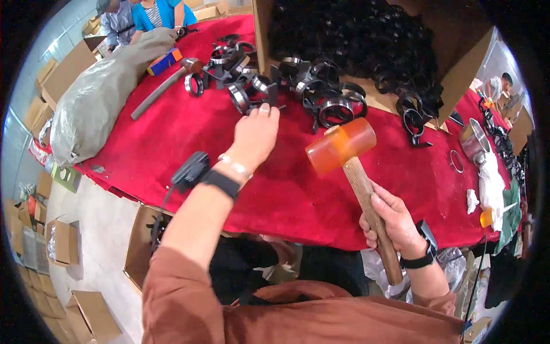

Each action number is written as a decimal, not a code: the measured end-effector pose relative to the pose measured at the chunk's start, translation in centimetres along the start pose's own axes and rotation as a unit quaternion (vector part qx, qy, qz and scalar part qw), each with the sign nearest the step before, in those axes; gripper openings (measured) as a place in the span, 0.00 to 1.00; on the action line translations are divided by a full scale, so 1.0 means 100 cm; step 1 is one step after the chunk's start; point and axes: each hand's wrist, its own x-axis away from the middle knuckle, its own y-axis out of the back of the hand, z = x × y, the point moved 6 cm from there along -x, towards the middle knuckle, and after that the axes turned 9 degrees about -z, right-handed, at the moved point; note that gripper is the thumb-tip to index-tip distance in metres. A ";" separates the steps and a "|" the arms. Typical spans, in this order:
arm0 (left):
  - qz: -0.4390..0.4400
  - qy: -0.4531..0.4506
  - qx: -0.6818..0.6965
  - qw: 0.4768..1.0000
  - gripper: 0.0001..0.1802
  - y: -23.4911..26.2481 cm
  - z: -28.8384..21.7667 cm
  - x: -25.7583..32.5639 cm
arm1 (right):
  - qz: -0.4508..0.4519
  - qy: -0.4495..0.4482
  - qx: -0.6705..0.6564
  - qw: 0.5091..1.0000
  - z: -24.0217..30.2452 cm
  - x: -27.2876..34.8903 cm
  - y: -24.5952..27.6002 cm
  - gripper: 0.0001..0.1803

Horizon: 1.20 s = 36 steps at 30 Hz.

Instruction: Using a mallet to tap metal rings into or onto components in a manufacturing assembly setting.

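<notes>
A mallet (342, 146) with a translucent orange head and a wooden handle is gripped in my right hand (399, 223), its head raised over the red cloth. Ahead and to the left, my left hand (258, 135) reaches to the near edge of a pile of black parts with shiny metal rings (240, 96). Its fingers are curled in against a black piece beside a ring; the fingertips are hidden, so what they hold cannot be made out. More black ringed parts (335, 109) lie just right of that hand.
A large cardboard box (260, 40) of black parts stands at the back. A second mallet (157, 94), a small blue-orange box (164, 62) and a grey sack (94, 109) lie left. A metal pot (474, 140) is right. People work at the far left and far right.
</notes>
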 end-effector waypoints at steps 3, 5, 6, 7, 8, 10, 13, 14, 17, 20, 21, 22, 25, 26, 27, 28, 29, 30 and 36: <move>-0.001 0.001 -0.062 0.998 0.05 -0.019 -0.003 -0.022 | -0.012 0.004 0.006 1.000 0.000 0.001 0.001 0.26; 0.026 -0.002 -0.063 0.998 0.06 -0.015 -0.002 -0.021 | -0.007 0.007 0.001 1.000 0.000 0.000 0.001 0.25; 0.025 -0.007 -0.050 0.998 0.07 -0.011 -0.001 -0.019 | -0.023 -0.002 -0.003 1.000 -0.002 -0.001 0.005 0.25; 0.057 0.007 -0.007 0.998 0.11 0.009 -0.003 -0.021 | -0.017 0.006 -0.004 1.000 0.000 0.002 0.004 0.25; 0.047 0.028 0.035 0.998 0.22 0.023 0.002 -0.016 | -0.026 0.000 0.000 1.000 0.001 0.004 0.004 0.25; -0.095 0.059 0.155 0.982 0.24 0.057 0.024 -0.001 | -0.019 0.003 0.007 1.000 0.001 0.003 0.003 0.25; -0.019 0.371 0.581 0.725 0.27 0.072 0.063 0.043 | -0.020 -0.011 0.003 1.000 -0.004 -0.003 0.006 0.24; -0.054 0.413 0.651 0.635 0.29 0.080 0.072 0.061 | -0.013 -0.006 0.005 1.000 -0.002 -0.004 0.005 0.24; -0.120 0.485 0.681 0.535 0.24 0.102 0.076 0.113 | -0.031 -0.017 -0.006 0.999 -0.002 -0.002 0.004 0.23; -0.177 0.568 0.681 0.427 0.14 0.101 0.073 0.173 | -0.026 -0.009 -0.003 1.000 -0.002 0.000 0.004 0.23; -0.172 0.589 0.671 0.417 0.13 0.102 0.065 0.190 | -0.029 -0.007 -0.002 1.000 -0.002 0.002 0.004 0.23; -0.167 0.608 0.662 0.405 0.12 0.100 0.058 0.205 | -0.028 0.000 0.000 1.000 -0.001 0.001 0.004 0.23; -0.155 0.638 0.616 0.435 0.12 0.097 0.043 0.238 | -0.042 0.003 0.032 0.999 -0.003 0.003 0.005 0.23; -0.171 0.619 0.601 0.476 0.12 0.097 0.040 0.241 | -0.049 0.007 0.038 0.998 -0.001 0.006 0.004 0.23; -0.181 0.608 0.589 0.501 0.12 0.095 0.040 0.245 | -0.058 0.009 0.046 0.997 -0.002 0.010 0.002 0.23; -0.189 0.597 0.577 0.524 0.13 0.093 0.040 0.248 | -0.061 0.008 0.048 0.997 -0.003 0.015 0.000 0.23; -0.186 0.598 0.580 0.521 0.13 0.088 0.039 0.251 | -0.072 0.030 0.080 0.994 -0.001 0.020 0.000 0.23; -0.179 0.591 0.573 0.539 0.14 0.082 0.041 0.254 | -0.084 0.049 0.114 0.989 0.000 0.021 -0.003 0.23; -0.129 0.550 0.507 0.651 0.12 0.088 0.043 0.239 | -0.057 0.138 0.228 0.962 0.003 0.040 -0.051 0.25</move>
